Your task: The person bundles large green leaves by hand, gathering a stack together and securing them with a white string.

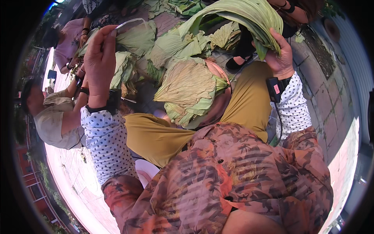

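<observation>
The right hand (281, 58) is closed around one end of a bunch of big green leaves (239, 12), and the long bunch bends up and over to the left, toward the other hand. The left hand (100, 58) has its thumb and finger pinched together on a thin white strip (134, 21) that curves right, well apart from the bunch. Open air lies between the hands, above the leaf pile (189, 85) in the pink tub (219, 70), with another person's shoe (236, 63) near the right hand
</observation>
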Demonstrator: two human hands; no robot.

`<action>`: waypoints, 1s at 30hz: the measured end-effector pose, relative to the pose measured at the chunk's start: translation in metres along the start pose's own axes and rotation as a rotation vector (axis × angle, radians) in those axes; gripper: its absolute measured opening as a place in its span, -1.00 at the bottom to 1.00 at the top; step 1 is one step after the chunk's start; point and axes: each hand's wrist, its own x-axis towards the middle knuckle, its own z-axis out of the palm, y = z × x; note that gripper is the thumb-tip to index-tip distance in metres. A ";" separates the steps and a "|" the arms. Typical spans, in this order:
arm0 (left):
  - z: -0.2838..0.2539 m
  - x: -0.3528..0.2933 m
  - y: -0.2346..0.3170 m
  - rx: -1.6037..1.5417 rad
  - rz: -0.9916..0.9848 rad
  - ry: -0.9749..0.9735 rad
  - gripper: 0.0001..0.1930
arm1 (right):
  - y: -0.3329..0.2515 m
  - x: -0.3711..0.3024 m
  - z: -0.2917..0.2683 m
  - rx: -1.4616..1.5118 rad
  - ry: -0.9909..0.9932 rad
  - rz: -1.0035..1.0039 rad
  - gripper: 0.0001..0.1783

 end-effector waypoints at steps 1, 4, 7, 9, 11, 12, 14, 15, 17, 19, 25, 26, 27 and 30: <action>0.014 -0.001 0.001 0.089 0.024 -0.065 -0.84 | -0.003 -0.003 0.001 0.040 -0.003 0.020 -0.54; 0.059 -0.028 -0.007 0.224 0.080 -0.233 -0.85 | -0.005 -0.006 0.009 -0.061 0.032 -0.078 -0.56; 0.104 -0.090 -0.030 0.166 0.020 -0.409 -0.83 | -0.005 -0.010 0.005 -0.059 0.002 -0.083 -0.55; 0.127 -0.130 -0.039 0.153 -0.007 -0.552 -0.86 | -0.006 -0.009 0.003 -0.073 -0.028 -0.070 -0.54; 0.150 -0.174 -0.046 0.154 -0.069 -0.635 -0.90 | -0.003 -0.009 0.006 -0.090 0.006 -0.073 -0.55; 0.160 -0.192 -0.051 0.158 -0.057 -0.681 -0.91 | -0.003 -0.009 0.005 -0.097 0.009 -0.070 -0.55; 0.165 -0.224 -0.067 0.226 -0.111 -0.818 -0.90 | 0.002 -0.005 0.006 -0.069 0.029 0.004 -0.54; 0.166 -0.238 -0.079 0.262 -0.112 -0.864 -0.88 | 0.004 -0.003 0.006 -0.075 0.029 0.009 -0.54; 0.155 -0.244 -0.094 0.358 -0.221 -0.909 -0.86 | 0.008 0.005 0.005 -0.060 -0.024 0.079 -0.54; 0.142 -0.235 -0.102 0.421 -0.243 -0.959 -0.85 | 0.012 0.007 0.011 -0.104 -0.054 0.073 -0.54; 0.158 -0.192 -0.099 0.363 -0.109 -0.912 -0.85 | -0.020 -0.013 0.020 -0.229 0.028 0.054 -0.53; 0.156 -0.197 -0.099 0.365 -0.153 -0.922 -0.85 | -0.015 -0.016 0.018 -0.245 0.098 0.049 -0.56; 0.148 -0.209 -0.102 0.384 -0.232 -0.929 -0.85 | -0.005 -0.008 0.008 -0.214 0.066 0.088 -0.58; 0.131 -0.255 -0.141 0.283 -0.407 -0.978 -0.87 | 0.024 0.005 -0.001 -0.030 0.084 0.139 -0.60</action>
